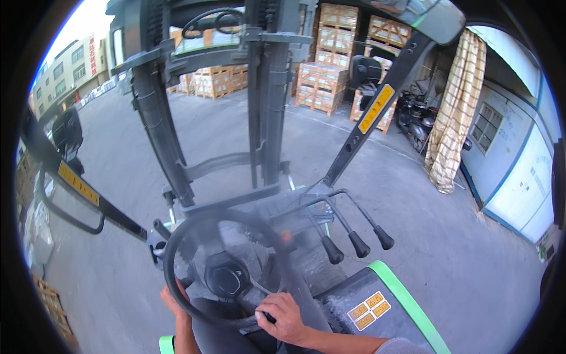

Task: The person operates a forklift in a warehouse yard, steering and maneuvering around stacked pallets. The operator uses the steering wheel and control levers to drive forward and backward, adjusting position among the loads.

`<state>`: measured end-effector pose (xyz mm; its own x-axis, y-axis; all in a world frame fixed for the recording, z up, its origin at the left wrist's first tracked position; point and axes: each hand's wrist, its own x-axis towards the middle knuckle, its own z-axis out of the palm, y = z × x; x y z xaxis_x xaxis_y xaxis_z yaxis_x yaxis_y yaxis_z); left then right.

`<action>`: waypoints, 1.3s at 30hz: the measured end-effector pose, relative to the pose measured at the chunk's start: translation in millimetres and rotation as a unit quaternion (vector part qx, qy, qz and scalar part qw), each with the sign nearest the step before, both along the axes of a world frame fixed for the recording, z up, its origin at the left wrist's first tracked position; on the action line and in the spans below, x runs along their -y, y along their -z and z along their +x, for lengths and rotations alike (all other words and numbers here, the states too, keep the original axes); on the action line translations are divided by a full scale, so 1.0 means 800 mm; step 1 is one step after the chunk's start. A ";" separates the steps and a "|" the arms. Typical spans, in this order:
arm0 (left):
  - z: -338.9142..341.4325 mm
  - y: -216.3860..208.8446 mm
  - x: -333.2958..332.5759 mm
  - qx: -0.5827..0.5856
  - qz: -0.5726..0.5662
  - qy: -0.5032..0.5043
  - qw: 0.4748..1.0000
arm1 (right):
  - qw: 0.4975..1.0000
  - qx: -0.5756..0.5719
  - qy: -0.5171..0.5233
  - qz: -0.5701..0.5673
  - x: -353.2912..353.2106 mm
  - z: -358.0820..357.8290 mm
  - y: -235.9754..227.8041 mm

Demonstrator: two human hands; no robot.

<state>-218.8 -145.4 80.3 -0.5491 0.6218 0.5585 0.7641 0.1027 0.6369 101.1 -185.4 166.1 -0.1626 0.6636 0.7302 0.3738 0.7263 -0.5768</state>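
Note:
I sit in a forklift cab, looking down at a black steering wheel [226,268]. My left hand [175,304] grips the wheel's lower left rim. My right hand [285,317] is closed on the lower right rim, around what looks like the spinner knob. Three black-knobbed control levers [358,242] stand just right of the wheel, untouched. The grey lift mast [262,100] rises straight ahead.
Stacked wooden crates on pallets [321,85] stand ahead across a concrete yard. Parked motorbikes [415,121] and a hanging checked cloth [454,112] are at the right by a white and blue wall [519,171]. More pallets [50,310] lie at the left.

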 end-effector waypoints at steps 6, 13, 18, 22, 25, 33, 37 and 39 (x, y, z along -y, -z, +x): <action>-0.014 0.001 0.010 0.023 -0.014 0.027 0.999 | 0.999 -0.013 -0.044 -0.017 0.040 -0.072 0.015; -0.010 0.000 -0.010 0.119 0.000 0.050 0.992 | 0.991 0.060 -0.123 0.003 0.032 -0.135 0.024; -0.013 -0.004 -0.039 0.023 0.062 0.008 0.998 | 0.980 0.088 -0.168 0.054 -0.004 -0.205 0.005; -0.016 -0.012 -0.038 0.025 0.078 0.022 0.996 | 0.977 0.092 -0.182 0.056 -0.037 -0.246 -0.019; -0.016 -0.017 -0.036 0.019 0.086 0.020 0.996 | 0.977 0.098 -0.185 0.050 -0.040 -0.249 -0.023; -0.018 -0.010 -0.028 0.016 0.075 0.022 0.997 | 0.968 0.124 -0.217 0.029 0.011 -0.177 0.001; -0.029 -0.009 -0.018 0.082 0.040 0.048 0.995 | 0.969 0.141 -0.200 0.017 0.015 -0.125 0.003; -0.045 -0.009 -0.004 0.110 -0.017 0.092 0.990 | 0.978 0.120 -0.170 0.000 0.018 -0.102 -0.001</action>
